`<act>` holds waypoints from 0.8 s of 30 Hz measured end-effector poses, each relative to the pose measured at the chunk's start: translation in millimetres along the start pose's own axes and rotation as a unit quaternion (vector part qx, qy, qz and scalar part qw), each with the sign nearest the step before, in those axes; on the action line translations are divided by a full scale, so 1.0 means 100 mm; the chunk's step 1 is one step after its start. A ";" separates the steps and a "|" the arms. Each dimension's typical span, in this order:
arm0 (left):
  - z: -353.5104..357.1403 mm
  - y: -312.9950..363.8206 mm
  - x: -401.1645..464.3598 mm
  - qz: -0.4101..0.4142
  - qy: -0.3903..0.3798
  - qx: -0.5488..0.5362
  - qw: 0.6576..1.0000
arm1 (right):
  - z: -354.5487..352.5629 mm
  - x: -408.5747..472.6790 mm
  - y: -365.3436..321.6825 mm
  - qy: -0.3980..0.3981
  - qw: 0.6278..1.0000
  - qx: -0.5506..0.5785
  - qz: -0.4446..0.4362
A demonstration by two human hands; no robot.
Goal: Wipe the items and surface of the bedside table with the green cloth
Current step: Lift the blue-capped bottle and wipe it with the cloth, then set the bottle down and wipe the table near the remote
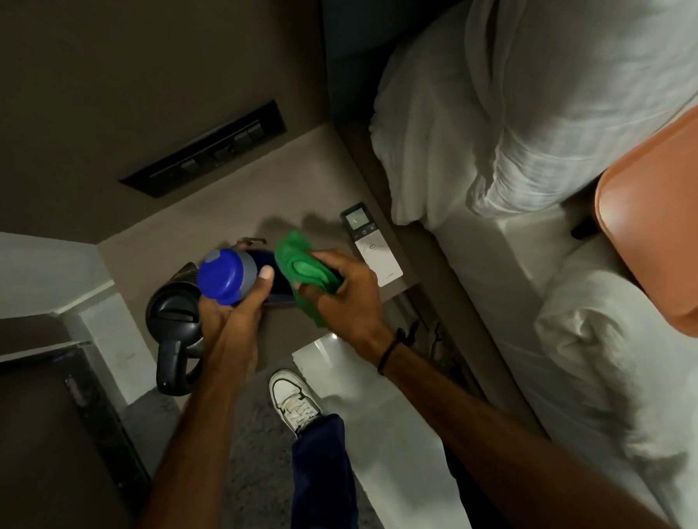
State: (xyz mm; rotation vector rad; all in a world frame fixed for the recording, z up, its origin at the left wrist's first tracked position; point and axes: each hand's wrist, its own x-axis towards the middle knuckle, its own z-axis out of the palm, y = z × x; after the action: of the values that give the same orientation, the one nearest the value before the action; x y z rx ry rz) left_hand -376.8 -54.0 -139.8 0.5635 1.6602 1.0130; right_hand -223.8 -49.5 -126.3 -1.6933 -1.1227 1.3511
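Left hand point(230, 311) gripping bottle point(235, 278), right hand point(346, 288) pressing green cloth point(303, 266)

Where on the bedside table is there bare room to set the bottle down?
Bare tabletop lies at the back, between the switch panel and the remote. The front is crowded: kettle on the left, and both hands with bottle and green cloth in the middle.

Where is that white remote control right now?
The white remote lies on the bedside table at its right edge beside the bed, just beyond the right hand holding the green cloth.
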 end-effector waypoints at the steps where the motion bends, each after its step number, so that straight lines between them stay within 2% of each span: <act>1: 0.02 0.00 0.01 -0.019 0.011 -0.023 0.999 | -0.02 -0.03 0.05 -0.021 1.000 0.001 -0.003; 3: 0.04 -0.01 0.02 -0.033 0.028 -0.015 0.999 | -0.10 -0.05 0.16 -0.051 0.999 -0.011 0.012; 5: 0.09 -0.02 0.01 -0.008 0.031 0.054 0.998 | -0.23 -0.02 0.28 -0.047 0.996 -0.032 0.067; 9: 0.21 -0.11 0.03 0.046 0.017 0.117 0.992 | -0.49 0.05 0.49 0.041 0.982 0.014 0.184; 12: 0.27 -0.21 0.02 0.063 0.010 0.156 0.986 | -0.67 0.08 0.55 0.087 0.970 0.041 0.223; 16: 0.36 -0.36 -0.03 0.059 0.011 0.145 0.988 | -0.84 0.10 0.60 0.115 0.960 0.063 0.246; 20: 0.42 -0.53 -0.08 0.008 0.062 0.102 0.993 | -0.97 0.15 0.66 0.127 0.956 0.070 0.255; 24: 0.63 -0.74 -0.28 -0.043 0.168 0.073 0.982 | -1.16 0.23 0.76 0.138 0.952 0.075 0.263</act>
State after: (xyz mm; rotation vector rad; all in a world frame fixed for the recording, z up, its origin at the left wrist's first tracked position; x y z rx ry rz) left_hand -299.5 -92.9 -191.8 0.4273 2.0516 0.9668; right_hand -93.2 -57.4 -177.1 -2.0726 -0.4078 1.4014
